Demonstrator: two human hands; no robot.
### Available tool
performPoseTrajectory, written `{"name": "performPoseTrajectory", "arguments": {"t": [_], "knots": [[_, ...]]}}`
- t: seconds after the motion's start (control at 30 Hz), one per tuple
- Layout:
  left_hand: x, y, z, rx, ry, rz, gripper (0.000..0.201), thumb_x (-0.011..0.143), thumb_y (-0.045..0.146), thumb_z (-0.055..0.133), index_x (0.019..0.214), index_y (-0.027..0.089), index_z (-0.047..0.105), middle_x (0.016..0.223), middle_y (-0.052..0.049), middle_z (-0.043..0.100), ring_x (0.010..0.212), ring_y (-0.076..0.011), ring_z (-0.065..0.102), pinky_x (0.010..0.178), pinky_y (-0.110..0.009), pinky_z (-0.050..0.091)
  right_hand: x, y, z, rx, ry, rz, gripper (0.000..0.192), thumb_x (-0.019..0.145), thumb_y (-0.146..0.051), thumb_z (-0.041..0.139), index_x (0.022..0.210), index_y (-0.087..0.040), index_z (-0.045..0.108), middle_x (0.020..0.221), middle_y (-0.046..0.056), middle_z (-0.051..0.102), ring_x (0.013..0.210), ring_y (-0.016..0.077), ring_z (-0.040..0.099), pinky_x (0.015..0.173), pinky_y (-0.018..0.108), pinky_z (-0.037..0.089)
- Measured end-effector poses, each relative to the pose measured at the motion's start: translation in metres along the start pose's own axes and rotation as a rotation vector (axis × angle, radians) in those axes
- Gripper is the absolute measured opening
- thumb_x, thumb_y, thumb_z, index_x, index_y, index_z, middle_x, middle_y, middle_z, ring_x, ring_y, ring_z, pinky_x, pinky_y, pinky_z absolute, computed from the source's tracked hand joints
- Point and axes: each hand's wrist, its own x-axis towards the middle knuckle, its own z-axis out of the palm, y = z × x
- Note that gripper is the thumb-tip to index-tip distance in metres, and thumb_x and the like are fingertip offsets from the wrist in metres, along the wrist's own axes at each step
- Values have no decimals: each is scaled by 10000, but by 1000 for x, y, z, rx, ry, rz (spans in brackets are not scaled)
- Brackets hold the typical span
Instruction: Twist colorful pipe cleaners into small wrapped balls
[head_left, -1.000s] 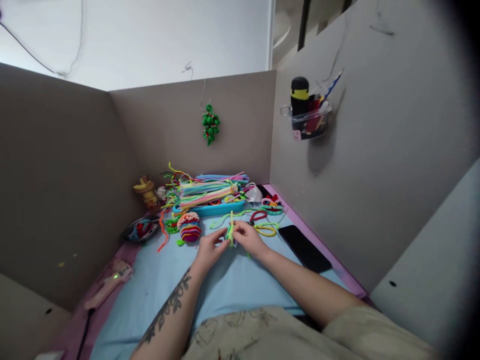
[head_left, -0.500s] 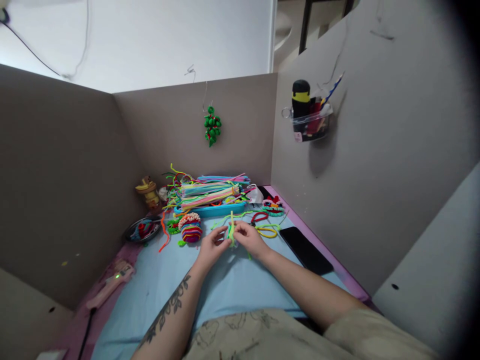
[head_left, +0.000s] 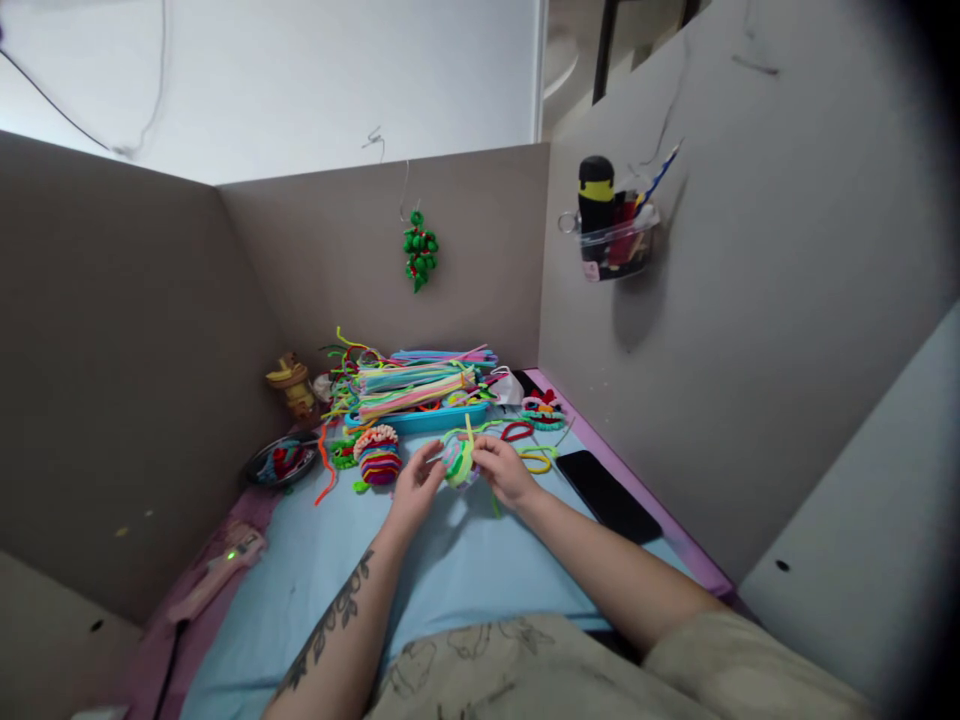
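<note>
Between my hands is a small rounded piece of coiled pipe cleaners (head_left: 457,462), striped in green, mint and pale purple. My left hand (head_left: 415,487) grips its left edge with thumb and curved fingers. On the other side, my right hand (head_left: 506,472) pinches a pale yellow pipe cleaner (head_left: 469,428) against the piece, with the free end sticking up. Left of my hands stands a larger striped coiled pipe-cleaner piece (head_left: 379,460) with a peach ruffled top. Red and yellow pipe-cleaner loops (head_left: 535,462) lie behind my right hand.
A blue tray (head_left: 435,420) piled with pipe cleaners (head_left: 412,385) stands at the back. A black phone (head_left: 609,497) lies to the right. On the left are a dark bowl (head_left: 281,462) and a pink glue gun (head_left: 217,575) with its cord. Grey panels (head_left: 390,250) enclose the table.
The coiled piece has turned so that more of its striped side shows. My left hand has shifted slightly left and its fingers have opened a little. The right hand keeps its pinch.
</note>
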Motion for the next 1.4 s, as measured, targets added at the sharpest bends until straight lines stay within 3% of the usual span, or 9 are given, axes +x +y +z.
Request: {"name": "performPoseTrajectory", "arguments": {"t": [0.1, 0.2, 0.33, 0.53, 0.67, 0.8, 1.1, 1.2, 1.4], "knots": [[-1, -2, -1, -84, 0, -130, 563, 709, 487, 645, 1188, 213, 532, 1192, -125, 578, 1015, -238, 585, 766, -325, 508, 2, -1, -3, 169, -25, 62, 161, 606, -249, 699, 592, -171, 559, 904, 17, 655, 594, 95, 514, 566, 227, 397], [-6, -4, 0, -209, -117, -281, 573, 737, 490, 620, 1240, 251, 488, 1130, -110, 598, 906, -212, 621, 659, -291, 522, 2, 0, -5, 229, -25, 59, 158, 595, -247, 725, 623, -178, 586, 748, -1, 641, 575, 98, 500, 572, 228, 403], [-9, 1, 3, -411, -199, -283, 661, 678, 300, 733, 1273, 257, 448, 1079, -92, 620, 862, -191, 631, 653, -256, 512, 2, 2, -3, 221, -20, 36, 162, 600, -256, 733, 640, -182, 594, 672, -12, 606, 621, 113, 519, 614, 231, 415], [-7, 8, 4, -623, -78, -280, 734, 626, 174, 770, 1277, 238, 437, 810, -16, 669, 658, -112, 630, 682, -246, 508, 1, 10, -1, 121, -54, -4, 148, 646, -273, 699, 650, -174, 589, 781, 0, 619, 691, 112, 531, 661, 232, 412], [-7, 4, 8, -660, -22, -269, 728, 637, 186, 765, 1278, 264, 428, 866, -16, 672, 679, -108, 635, 677, -245, 508, 2, 17, 0, 56, 61, 44, 171, 632, -299, 697, 674, -171, 591, 753, -1, 611, 669, 109, 521, 640, 230, 402], [-8, 0, 14, -626, 87, -213, 904, 610, 125, 773, 1358, 294, 294, 724, 31, 649, 654, -96, 636, 712, -245, 501, 1, 23, 3, 2, 170, 107, 195, 610, -318, 691, 679, -171, 584, 734, -1, 606, 690, 122, 527, 628, 228, 395], [-4, -3, 13, -579, 252, -228, 877, 613, 124, 759, 1344, 283, 302, 725, 30, 633, 624, -88, 627, 631, -209, 509, 0, 32, 4, -102, 171, 148, 242, 619, -374, 666, 648, -178, 528, 641, -24, 546, 623, 121, 495, 591, 237, 372], [-1, -3, 8, -588, 310, -218, 799, 621, 98, 743, 1302, 270, 363, 723, 30, 626, 616, -84, 622, 625, -203, 514, 3, 29, -2, -254, 184, 44, 221, 673, -384, 615, 670, -182, 524, 636, -18, 532, 614, 132, 493, 587, 251, 380], [1, 2, 4, -588, 338, -217, 686, 636, 77, 723, 1230, 272, 440, 777, 20, 637, 644, -85, 632, 634, -199, 520, 3, 12, -17, -835, 144, -430, 208, 738, -208, 550, 943, -199, 587, 887, 45, 545, 762, 169, 518, 688, 289, 428]]}}
